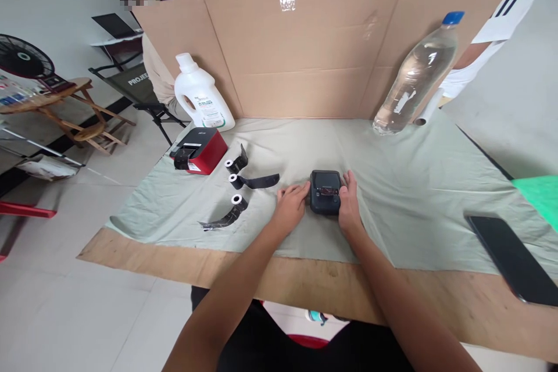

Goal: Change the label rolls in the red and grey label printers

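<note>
A small black portable label printer [325,204] lies flat on the cloth in front of me, with a dark glossy strip across its top. My left hand [291,204] rests at its left side, fingers stretched out and fingertips against the edge. Around its right side is my right hand [350,203], the thumb at the top edge and the fingers along the side. To the left lie three small rolls of black tape with white cores, their ends unrolled: a far roll [231,166], a middle roll [238,181] and a near roll [238,204].
A red and black label printer [213,154] stands at the left, before a white detergent jug [203,96]. A clear water bottle [414,78] leans against the cardboard screen [305,52]. A phone [510,256] lies at right. People sit or stand behind the screen.
</note>
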The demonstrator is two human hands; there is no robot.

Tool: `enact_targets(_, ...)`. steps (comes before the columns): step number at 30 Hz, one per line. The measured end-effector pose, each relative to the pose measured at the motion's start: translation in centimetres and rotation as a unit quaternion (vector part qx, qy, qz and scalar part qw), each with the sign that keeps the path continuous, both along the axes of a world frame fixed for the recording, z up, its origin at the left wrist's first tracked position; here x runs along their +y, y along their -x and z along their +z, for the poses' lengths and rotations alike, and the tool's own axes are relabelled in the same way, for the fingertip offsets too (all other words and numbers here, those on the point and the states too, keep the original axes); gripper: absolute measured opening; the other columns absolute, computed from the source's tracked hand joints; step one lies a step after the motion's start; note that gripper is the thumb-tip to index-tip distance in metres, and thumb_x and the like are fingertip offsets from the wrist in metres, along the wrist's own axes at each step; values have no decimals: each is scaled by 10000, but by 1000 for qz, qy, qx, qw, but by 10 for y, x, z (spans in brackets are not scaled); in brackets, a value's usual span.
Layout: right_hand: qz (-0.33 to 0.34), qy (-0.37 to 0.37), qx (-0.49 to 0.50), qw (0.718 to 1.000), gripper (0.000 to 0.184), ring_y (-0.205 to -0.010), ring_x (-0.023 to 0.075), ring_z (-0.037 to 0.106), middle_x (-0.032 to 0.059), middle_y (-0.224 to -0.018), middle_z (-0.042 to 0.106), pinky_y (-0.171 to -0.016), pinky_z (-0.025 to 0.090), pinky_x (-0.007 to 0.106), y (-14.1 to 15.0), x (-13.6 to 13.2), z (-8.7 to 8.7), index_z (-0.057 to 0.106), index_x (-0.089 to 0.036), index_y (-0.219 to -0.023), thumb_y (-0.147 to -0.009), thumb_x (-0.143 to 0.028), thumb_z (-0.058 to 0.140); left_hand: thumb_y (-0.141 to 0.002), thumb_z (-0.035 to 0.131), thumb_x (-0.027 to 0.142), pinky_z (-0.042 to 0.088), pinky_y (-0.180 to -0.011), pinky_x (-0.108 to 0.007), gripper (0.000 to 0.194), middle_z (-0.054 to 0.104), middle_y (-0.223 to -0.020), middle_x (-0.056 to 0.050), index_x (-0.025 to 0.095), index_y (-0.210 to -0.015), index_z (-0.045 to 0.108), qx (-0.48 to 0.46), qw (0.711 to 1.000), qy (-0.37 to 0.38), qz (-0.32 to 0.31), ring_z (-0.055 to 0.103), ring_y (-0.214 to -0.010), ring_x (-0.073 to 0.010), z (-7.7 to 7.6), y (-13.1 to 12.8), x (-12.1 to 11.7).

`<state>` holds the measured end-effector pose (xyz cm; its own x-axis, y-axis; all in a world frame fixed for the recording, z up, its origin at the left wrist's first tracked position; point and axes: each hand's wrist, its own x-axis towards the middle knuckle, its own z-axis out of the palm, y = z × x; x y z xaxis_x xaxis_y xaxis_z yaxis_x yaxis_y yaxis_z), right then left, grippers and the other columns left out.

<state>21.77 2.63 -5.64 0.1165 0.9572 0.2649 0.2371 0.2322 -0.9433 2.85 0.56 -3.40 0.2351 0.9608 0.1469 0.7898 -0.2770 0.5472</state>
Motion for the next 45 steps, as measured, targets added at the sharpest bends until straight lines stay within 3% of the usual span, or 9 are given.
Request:
enact_targets(9,16,15,18,1000,948,-1586,316,321,258,-1723,229,-1265,287,578,1,-2,2,64,-152,-1690,-999,-729,360,-890,406,0,334,-1174,-552,701,494,-1631,-38,280,-1517,549,73,997,-19,13,512,-1410,-285,3,0,2)
enact_targets(21,5,7,-4,1000,879,-1561,323,371,254,-1693,308,-1235,335,595,0,-1,-1,99,-190,-1689,-1017,-687,371,-801,430,-39,312,-1198,-571,809,459,-1653,-31,313,-1523,526,94,995,-17,-1,508,-1425,-274,7,0,2)
enact_targets(27,16,10,4,1000,950,-1589,319,315,273,-1704,265,-1268,282,576,1,-1,1,75,-146,-1685,-997,-727,377,-805,426,-36,281,-1210,-615,799,467,-1647,-22,324,-1511,535,94,995,-10,3,508,-1423,-282,6,-1,2)
enact_targets(36,20,6,5,1000,945,-1584,329,323,258,-1703,281,-1255,293,600,-1,-2,0,94,-181,-1689,-990,-742,394,-860,444,2,453,-1098,-475,722,514,-1617,-27,278,-1519,545,106,994,-11,3,544,-1373,-282,5,-4,5)
enact_targets(45,28,9,4,1000,938,-1590,320,310,265,-1704,267,-1261,287,590,0,-2,0,65,-171,-1692,-1002,-725,378,-825,442,-50,472,-1164,-480,748,559,-1574,-51,229,-1506,576,55,998,-24,-6,562,-1399,-264,-2,-1,8)
